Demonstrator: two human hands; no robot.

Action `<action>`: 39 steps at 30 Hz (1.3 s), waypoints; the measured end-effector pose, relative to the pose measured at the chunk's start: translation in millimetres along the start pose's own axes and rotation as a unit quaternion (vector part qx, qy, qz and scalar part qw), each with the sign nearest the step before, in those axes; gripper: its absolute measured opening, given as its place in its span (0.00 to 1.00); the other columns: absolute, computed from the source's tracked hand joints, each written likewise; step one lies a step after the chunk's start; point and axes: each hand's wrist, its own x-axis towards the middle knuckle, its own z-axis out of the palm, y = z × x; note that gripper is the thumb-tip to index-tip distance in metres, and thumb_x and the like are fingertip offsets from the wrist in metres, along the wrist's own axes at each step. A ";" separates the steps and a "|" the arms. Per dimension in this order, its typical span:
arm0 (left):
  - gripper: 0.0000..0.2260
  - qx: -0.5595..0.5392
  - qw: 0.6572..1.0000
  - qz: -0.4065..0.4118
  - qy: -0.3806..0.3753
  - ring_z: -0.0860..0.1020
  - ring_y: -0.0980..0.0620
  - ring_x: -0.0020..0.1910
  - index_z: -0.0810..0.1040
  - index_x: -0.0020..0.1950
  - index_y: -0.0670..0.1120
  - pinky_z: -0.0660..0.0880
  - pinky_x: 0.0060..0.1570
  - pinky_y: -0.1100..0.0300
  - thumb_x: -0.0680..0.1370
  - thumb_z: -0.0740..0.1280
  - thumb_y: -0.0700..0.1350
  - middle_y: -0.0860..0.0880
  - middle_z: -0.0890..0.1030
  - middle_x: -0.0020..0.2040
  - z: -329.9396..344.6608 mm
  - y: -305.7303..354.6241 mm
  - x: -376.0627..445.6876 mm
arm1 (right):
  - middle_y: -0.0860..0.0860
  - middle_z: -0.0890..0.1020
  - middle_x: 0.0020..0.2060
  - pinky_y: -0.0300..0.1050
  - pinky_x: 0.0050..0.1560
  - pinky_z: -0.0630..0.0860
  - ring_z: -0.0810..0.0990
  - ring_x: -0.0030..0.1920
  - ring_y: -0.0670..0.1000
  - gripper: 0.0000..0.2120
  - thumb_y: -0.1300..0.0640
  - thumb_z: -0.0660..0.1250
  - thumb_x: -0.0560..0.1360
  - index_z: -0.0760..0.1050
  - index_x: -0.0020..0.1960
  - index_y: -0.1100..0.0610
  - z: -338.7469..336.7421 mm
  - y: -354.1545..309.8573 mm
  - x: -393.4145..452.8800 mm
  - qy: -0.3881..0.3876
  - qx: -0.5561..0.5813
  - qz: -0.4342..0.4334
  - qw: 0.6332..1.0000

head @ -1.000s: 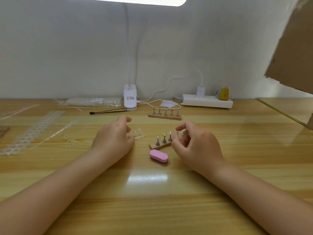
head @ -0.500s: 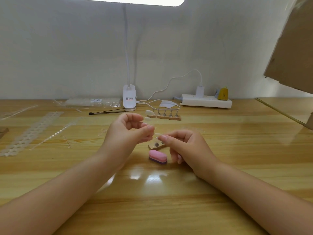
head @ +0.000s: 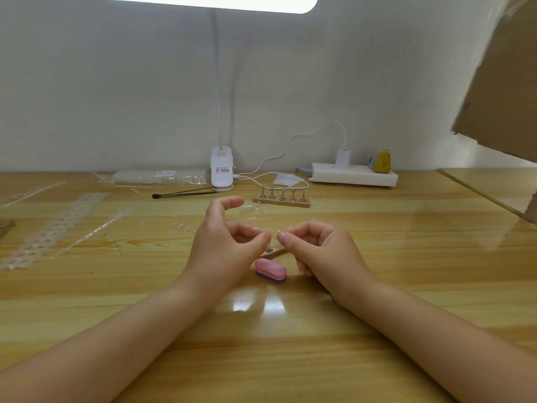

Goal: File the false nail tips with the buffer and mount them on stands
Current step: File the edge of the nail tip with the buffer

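Filing not begun: pink buffer [head: 270, 270] lies untouched below my left hand [head: 229, 245] and right hand [head: 316, 251], both pinching a clear nail tip [head: 274, 242].

buffer [head: 270, 271]: pink over purple | surface [head: 377, 242]: light wood grain | power strip [head: 354, 177]: white | lamp base [head: 222, 173]: white

Pink buffer [head: 270, 270] lies between the wrists, bare table [head: 290, 359] nearer.

The pink oblong nail buffer [head: 270, 270] lies on the wooden table [head: 377, 242], before what seems a partly hidden wooden stand strip [head: 274, 252]; another wooden five-peg stand strip [head: 281, 200] sits behind.
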 end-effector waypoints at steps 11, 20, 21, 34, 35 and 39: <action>0.24 0.055 0.996 0.062 -0.022 0.80 0.58 0.36 0.68 0.61 0.54 0.76 0.42 0.67 0.71 0.73 0.38 0.48 0.81 0.38 2.3 -1.0 -5.2 | 0.47 0.73 0.22 0.35 0.28 0.67 0.70 0.23 0.43 0.05 0.60 0.71 0.74 0.80 0.40 0.60 4.1 -1.5 -5.3 0.014 -0.091 -0.075 0.993; 0.30 -0.124 0.960 -0.122 -0.220 0.80 0.53 0.31 0.71 0.62 0.50 0.75 0.33 0.64 0.63 0.78 0.42 0.47 0.83 0.36 -14.1 11.7 11.6 | 0.48 0.65 0.20 0.41 0.25 0.52 0.61 0.22 0.45 0.03 0.61 0.69 0.69 0.78 0.37 0.60 -16.7 -9.8 13.6 -0.190 0.098 0.102 0.972; 0.31 -0.134 0.957 -0.131 -0.223 0.79 0.54 0.30 0.71 0.62 0.49 0.75 0.32 0.64 0.62 0.78 0.41 0.47 0.83 0.36 -15.9 11.3 14.0 | 0.48 0.65 0.21 0.41 0.25 0.52 0.61 0.22 0.45 0.04 0.61 0.68 0.69 0.77 0.35 0.58 -16.8 -9.4 14.2 -0.191 0.107 0.106 0.970; 0.27 0.452 0.886 0.097 0.028 0.74 0.44 0.54 0.64 0.71 0.42 0.69 0.53 0.53 0.76 0.68 0.51 0.45 0.78 0.56 -33.3 -8.2 26.5 | 0.49 0.71 0.24 0.34 0.22 0.61 0.67 0.23 0.45 0.18 0.51 0.76 0.62 0.81 0.46 0.62 -13.3 -3.0 11.6 -0.074 0.148 0.088 0.982; 0.25 0.417 0.897 0.146 0.017 0.74 0.48 0.50 0.66 0.70 0.43 0.70 0.50 0.54 0.76 0.69 0.49 0.47 0.78 0.53 -31.0 -4.6 23.4 | 0.49 0.72 0.24 0.34 0.22 0.62 0.67 0.23 0.45 0.16 0.50 0.76 0.61 0.83 0.44 0.59 -12.2 -2.7 10.6 -0.058 0.142 0.077 0.985; 0.22 0.300 0.914 0.216 -0.169 0.73 0.64 0.47 0.67 0.67 0.56 0.70 0.45 0.71 0.74 0.68 0.52 0.61 0.76 0.45 -16.9 9.3 6.0 | 0.49 0.73 0.24 0.35 0.23 0.64 0.68 0.24 0.46 0.12 0.50 0.77 0.61 0.83 0.40 0.56 -10.7 -1.3 8.2 -0.010 0.146 0.047 0.988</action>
